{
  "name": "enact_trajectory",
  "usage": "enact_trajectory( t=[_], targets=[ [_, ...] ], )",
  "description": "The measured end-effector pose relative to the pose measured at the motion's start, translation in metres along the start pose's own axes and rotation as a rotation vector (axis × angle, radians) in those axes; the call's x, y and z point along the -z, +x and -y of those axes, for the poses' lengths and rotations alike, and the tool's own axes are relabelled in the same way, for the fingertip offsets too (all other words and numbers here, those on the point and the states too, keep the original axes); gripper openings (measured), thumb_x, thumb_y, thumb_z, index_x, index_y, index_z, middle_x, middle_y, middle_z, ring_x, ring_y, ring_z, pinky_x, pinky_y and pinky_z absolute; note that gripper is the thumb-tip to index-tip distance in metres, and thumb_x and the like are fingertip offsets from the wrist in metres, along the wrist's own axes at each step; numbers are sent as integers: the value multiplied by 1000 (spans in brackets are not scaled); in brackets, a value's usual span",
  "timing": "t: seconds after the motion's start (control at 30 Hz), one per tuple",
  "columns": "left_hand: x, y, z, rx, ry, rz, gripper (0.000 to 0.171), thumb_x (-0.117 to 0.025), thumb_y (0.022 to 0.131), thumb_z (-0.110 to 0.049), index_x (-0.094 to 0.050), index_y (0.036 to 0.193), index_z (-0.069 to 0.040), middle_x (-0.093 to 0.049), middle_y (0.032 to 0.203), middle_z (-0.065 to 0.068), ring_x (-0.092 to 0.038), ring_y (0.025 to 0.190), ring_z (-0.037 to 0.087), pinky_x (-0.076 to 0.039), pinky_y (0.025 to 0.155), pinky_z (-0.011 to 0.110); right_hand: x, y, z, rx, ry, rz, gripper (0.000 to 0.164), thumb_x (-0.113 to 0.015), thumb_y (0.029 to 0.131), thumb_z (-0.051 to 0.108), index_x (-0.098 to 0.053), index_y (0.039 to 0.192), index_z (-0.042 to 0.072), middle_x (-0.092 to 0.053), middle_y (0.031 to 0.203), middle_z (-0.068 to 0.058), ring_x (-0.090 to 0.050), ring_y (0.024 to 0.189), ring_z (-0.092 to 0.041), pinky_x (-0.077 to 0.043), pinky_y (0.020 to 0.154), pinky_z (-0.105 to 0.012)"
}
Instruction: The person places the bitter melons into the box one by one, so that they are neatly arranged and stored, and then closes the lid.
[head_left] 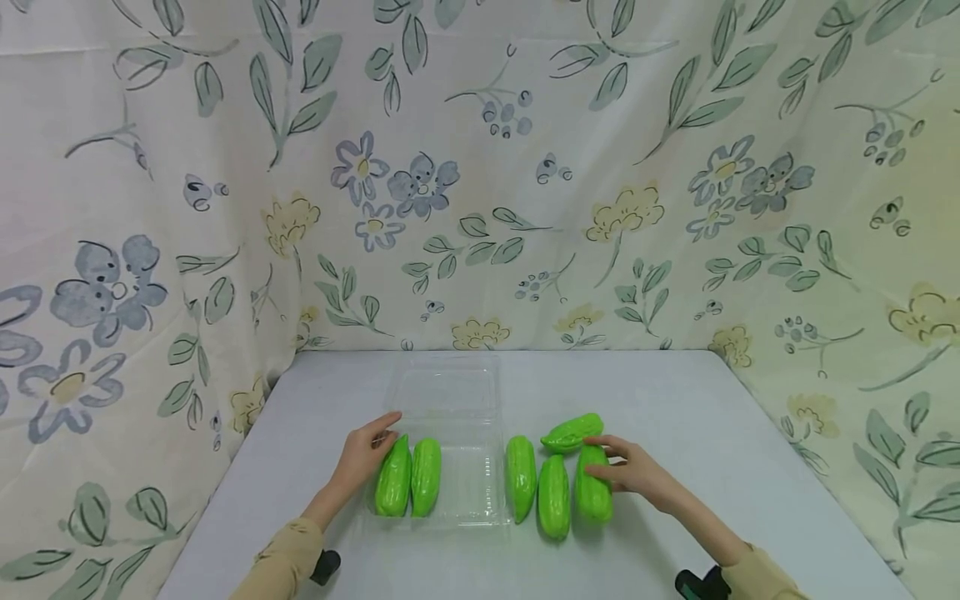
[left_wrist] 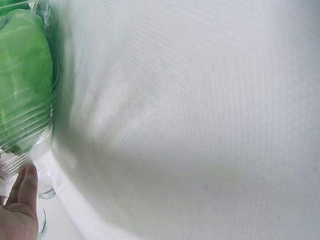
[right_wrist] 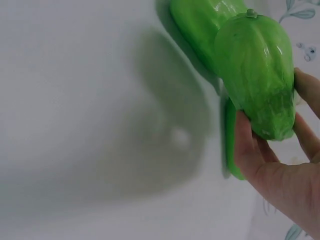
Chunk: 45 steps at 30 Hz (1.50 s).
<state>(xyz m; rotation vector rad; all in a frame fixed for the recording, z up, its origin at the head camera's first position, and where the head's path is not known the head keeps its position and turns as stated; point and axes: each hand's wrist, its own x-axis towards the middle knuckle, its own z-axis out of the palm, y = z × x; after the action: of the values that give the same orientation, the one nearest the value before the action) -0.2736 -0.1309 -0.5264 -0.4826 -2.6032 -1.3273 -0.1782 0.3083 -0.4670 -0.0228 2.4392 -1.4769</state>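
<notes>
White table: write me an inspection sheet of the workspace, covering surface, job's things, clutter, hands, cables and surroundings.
Surface: white table, no spill seen.
Job's things: clear plastic box, its lid open; two green vegetables inside, three loose vegetables on the table to its right.
Clutter: nothing seen.
Hands: left hand at the box's left edge; right hand grips another vegetable.
Cables: nothing seen.
Surroundings: flower-print curtain behind and on both sides.

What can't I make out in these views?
Left wrist: left hand cut off by left and bottom edges; whether it pinches the clear container is unclear.
Left wrist: nearer green vegetable cut off by the left edge.
Right wrist: held vegetable and right hand cover part of the lower vegetable.
Right wrist: upper vegetable cut off by the top edge.
</notes>
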Motion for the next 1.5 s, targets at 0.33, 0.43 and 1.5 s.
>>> enact_trajectory(
  t=[0.33,0.43,1.5],
  targets=[
    [1,0,-1,-1,-4,0,38,-62,90,-4,-59,128,-3,-56,134,16,-69,96,26,-58,83,33,7,6,13,30,20,-18,64,-68,88,30,-43,140,3,-44,133,-28,-56,112,-30,-58,82,-39],
    [1,0,-1,-2,-2,2,38,-62,90,-4,-58,128,-3,-56,134,17,-68,97,26,-58,84,33,8,8,16,18,23,-40,63,-69,87,30,-45,139,6,-43,136,-27,-54,115,-33,-58,83,-39],
    [-2,0,1,-48,20,-41,36,-63,89,-2,-61,125,-2,-59,130,18,-69,93,27,-59,81,35,-34,27,42,38,254,-18,59,-67,89,21,-43,140,5,-28,147,-26,-27,138,-44,-55,91,-43]
  ],
)
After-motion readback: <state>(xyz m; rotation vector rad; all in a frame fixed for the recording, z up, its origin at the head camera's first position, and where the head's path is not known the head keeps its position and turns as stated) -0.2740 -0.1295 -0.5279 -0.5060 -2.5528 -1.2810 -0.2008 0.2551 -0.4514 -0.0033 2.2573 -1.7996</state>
